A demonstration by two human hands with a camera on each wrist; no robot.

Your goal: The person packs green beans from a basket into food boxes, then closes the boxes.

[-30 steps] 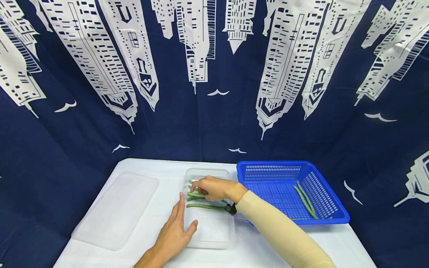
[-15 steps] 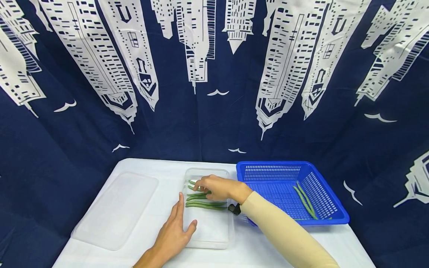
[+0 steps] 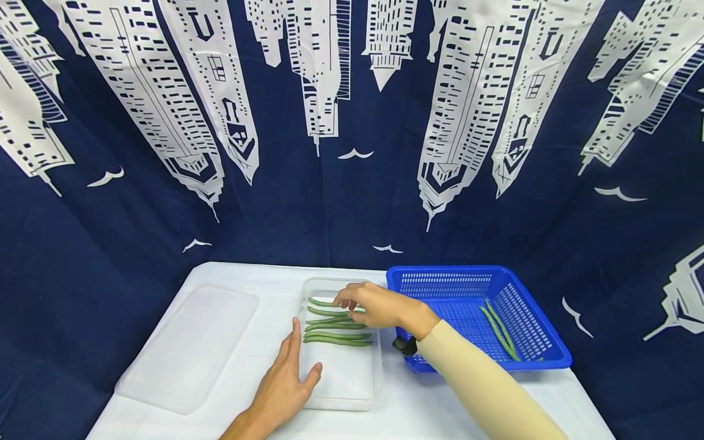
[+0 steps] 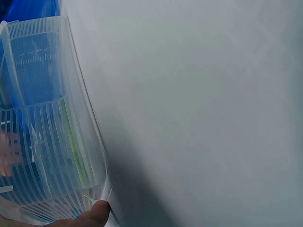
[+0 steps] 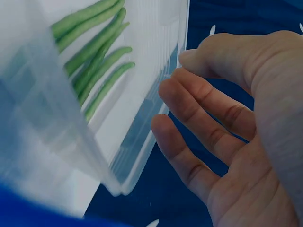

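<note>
A clear plastic container (image 3: 341,382) stands lengthwise on the white table. Several green beans (image 3: 337,342) lie side by side across its far half; the right wrist view shows these beans (image 5: 102,54) too. My left hand (image 3: 283,382) rests along the container's left side with straight fingers and the thumb spread over the near part; in the left wrist view a fingertip (image 4: 100,213) is at the rim. Above the container's far right side hovers my right hand (image 3: 379,305). Its fingers are loosely bent, with nothing between them in the right wrist view.
On the right a blue perforated basket (image 3: 560,351) holds a few more green beans (image 3: 503,333). A flat translucent lid (image 3: 189,348) lies on the left of the table. Behind hangs a dark blue curtain (image 3: 308,208) with white building prints.
My right hand has let go of a bean, loosened its fingers and shifted right, uncovering more of the row. The bean lies with the others. My left hand stays in place.
</note>
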